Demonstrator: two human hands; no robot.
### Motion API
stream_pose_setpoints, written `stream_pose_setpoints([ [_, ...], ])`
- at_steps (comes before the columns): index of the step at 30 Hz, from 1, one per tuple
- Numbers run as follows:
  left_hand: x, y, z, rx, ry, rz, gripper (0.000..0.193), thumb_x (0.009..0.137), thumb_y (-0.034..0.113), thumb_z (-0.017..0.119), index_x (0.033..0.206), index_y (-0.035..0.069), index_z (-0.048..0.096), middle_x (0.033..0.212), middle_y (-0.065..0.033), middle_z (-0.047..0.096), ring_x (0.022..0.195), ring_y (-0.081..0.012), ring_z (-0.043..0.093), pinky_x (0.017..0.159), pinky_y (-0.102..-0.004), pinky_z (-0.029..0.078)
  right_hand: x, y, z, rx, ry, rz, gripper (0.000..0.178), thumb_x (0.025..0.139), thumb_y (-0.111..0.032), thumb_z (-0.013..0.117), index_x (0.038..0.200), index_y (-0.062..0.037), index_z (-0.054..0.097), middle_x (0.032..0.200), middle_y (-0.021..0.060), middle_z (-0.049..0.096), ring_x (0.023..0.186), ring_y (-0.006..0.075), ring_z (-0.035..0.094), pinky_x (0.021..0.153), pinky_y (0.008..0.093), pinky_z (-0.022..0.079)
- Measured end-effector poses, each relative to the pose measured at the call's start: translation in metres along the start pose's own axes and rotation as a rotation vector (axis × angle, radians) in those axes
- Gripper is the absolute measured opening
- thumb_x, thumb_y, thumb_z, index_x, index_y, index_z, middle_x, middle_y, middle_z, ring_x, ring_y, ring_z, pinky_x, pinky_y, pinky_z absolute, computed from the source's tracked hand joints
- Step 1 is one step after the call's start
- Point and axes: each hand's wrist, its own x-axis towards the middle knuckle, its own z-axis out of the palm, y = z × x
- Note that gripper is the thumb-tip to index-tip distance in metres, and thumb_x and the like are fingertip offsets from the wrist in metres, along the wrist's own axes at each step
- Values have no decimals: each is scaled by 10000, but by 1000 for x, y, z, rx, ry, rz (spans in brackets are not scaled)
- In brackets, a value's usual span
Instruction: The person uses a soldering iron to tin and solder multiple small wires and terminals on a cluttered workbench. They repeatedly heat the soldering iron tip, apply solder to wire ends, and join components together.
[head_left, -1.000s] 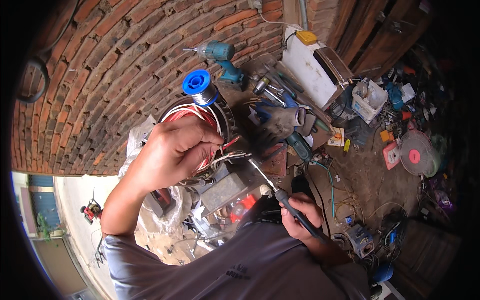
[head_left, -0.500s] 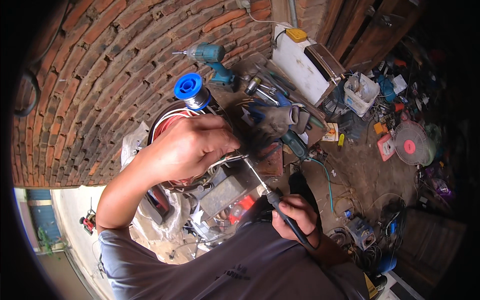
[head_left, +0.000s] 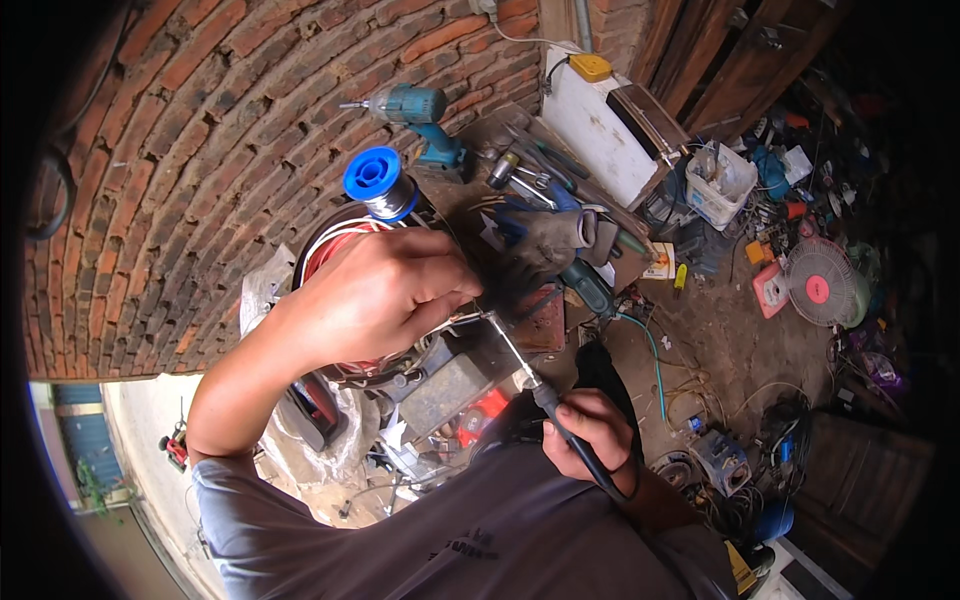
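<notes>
My right hand (head_left: 592,437) is wrapped round the dark handle of a soldering iron (head_left: 512,347), whose metal shaft slants up to the left. My left hand (head_left: 395,290) is pinched closed just above the iron's tip; a thin solder wire (head_left: 479,303) shows at its fingertips, though the fingers hide most of it. The tip meets the end of a white wire (head_left: 455,322) that runs out below the left hand. Behind that hand stands a blue spool (head_left: 372,174) of solder, on a coil of red and white cable (head_left: 335,240).
A teal cordless driver (head_left: 412,105) stands beyond the spool near a brick wall (head_left: 230,130). Grey-blue gloves (head_left: 550,243), a hammer (head_left: 505,170) and other tools lie ahead. A pink fan (head_left: 818,288) and clutter cover the floor to the right.
The view has shifted very slightly. Both hands hold nearly the same pose, and the iron's tip stays by the white wire's end.
</notes>
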Motion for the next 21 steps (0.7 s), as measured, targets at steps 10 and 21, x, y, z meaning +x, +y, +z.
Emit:
stream_pose_setpoints([
  [10,4,-2,0,-10,1,-27,152,851,-3,734,1002,-2,741,931,-136,708,861,-341,719,750,-421,585,-1,1,-2,20,-1,-1,490,817,77,749,1273,0,586,1014,180,669,798,323,706,684,405,610],
  [21,7,1,0,5,-10,-30,147,860,6,732,1007,3,743,928,-129,707,861,-337,718,739,-423,586,0,0,-2,24,-7,-1,492,833,62,756,1287,-3,576,1017,180,672,809,331,710,683,405,607],
])
